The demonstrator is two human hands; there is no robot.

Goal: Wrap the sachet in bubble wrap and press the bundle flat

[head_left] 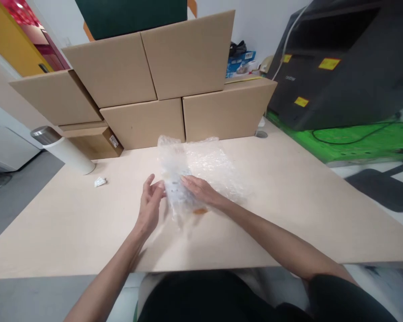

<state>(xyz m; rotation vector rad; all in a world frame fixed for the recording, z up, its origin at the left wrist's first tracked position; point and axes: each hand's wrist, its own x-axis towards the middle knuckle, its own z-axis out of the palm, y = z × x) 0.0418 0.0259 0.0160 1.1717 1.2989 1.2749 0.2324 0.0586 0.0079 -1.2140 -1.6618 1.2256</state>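
Observation:
A sheet of clear bubble wrap [211, 161] lies on the table in front of me. Its left part is folded over a flat, pale item [176, 188] with small dark marks; the plastic blurs what kind of item it is. My right hand [201, 190] presses on the folded wrap, its fingers held together against the plastic. At the wrap's left edge is my left hand [150, 199], fingers apart and partly curled, with the fingertips at the plastic. A small orange-brown patch [200, 210] shows beneath the near edge, under my right wrist.
Cardboard boxes [141, 125] stand stacked along the back of the table [67, 223]. On the left are a white bottle [69, 154] with a metallic lid and a crumpled white scrap [100, 181]. A large dark machine [336, 67] stands on a green surface [359, 143] at right.

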